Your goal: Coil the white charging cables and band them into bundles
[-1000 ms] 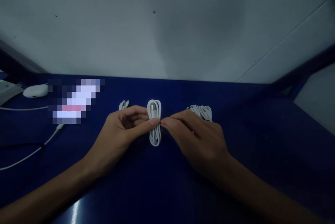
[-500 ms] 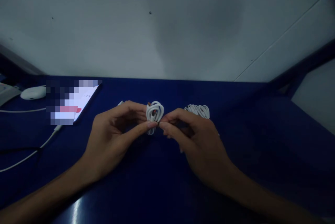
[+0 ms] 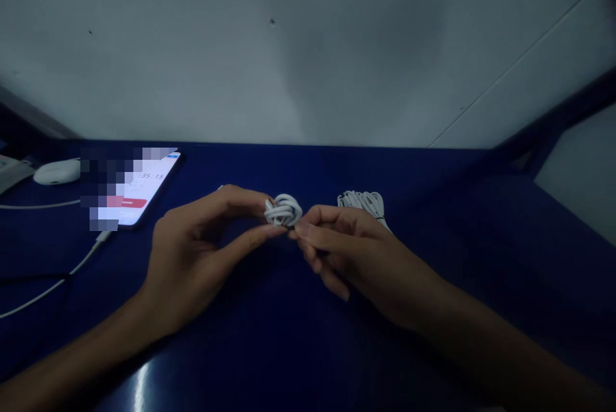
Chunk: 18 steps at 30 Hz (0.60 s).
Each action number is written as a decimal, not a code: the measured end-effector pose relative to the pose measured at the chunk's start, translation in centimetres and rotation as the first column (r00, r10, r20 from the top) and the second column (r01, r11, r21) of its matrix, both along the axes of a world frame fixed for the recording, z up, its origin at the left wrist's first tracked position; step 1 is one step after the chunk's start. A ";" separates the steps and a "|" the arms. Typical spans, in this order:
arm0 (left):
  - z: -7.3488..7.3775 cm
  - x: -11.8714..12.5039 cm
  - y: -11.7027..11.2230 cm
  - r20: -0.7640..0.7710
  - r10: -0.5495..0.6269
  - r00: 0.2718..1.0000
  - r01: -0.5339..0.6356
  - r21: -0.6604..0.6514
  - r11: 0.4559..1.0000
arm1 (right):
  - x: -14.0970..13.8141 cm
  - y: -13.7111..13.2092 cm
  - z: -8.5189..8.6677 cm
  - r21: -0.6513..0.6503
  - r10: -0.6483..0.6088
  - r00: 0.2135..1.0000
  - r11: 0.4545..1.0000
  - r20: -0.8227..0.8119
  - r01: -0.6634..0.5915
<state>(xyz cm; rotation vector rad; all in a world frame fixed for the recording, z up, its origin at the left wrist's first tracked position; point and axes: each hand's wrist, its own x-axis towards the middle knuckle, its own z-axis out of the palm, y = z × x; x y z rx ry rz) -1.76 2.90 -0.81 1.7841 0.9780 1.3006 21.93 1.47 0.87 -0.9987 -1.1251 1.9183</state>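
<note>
A coiled white cable [image 3: 283,210] is held just above the dark blue table [image 3: 298,348], between both hands. My left hand [image 3: 202,258] pinches the coil from the left with thumb and fingers. From the right, my right hand [image 3: 351,251] pinches a thin dark tie at the coil's middle, its other fingers curled under. Behind my right hand a second bundle of white cable [image 3: 363,202] lies on the table.
A lit phone [image 3: 139,190] lies at the back left with a white charging cord [image 3: 58,277] running off to the left. A white oval case [image 3: 55,171] sits further left. A pale wall rises right behind the table.
The coil has been turned from standing upright to lying tipped over between my fingertips. My right hand has rotated, fingers now curled under. The small cable behind my left hand is now hidden.
</note>
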 end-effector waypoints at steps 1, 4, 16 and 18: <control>0.0 0.1 0.1 0.025 -0.014 1.000 0.014 -0.034 0.999 | 0.0 0.0 -0.1 0.059 -0.013 1.000 0.998 0.023 0.011; 0.4 0.3 0.2 0.078 -0.041 0.996 0.051 -0.125 0.991 | -0.2 0.0 -0.5 0.219 -0.076 0.992 0.974 0.103 0.052; 1.0 0.6 0.5 0.204 -0.157 0.966 0.218 -0.320 0.922 | -0.2 0.2 -0.5 0.184 -0.101 0.986 0.980 0.131 0.076; 1.1 0.7 0.4 0.204 -0.142 0.969 0.206 -0.337 0.919 | -0.2 0.3 -0.6 0.170 -0.097 0.988 0.982 0.117 0.076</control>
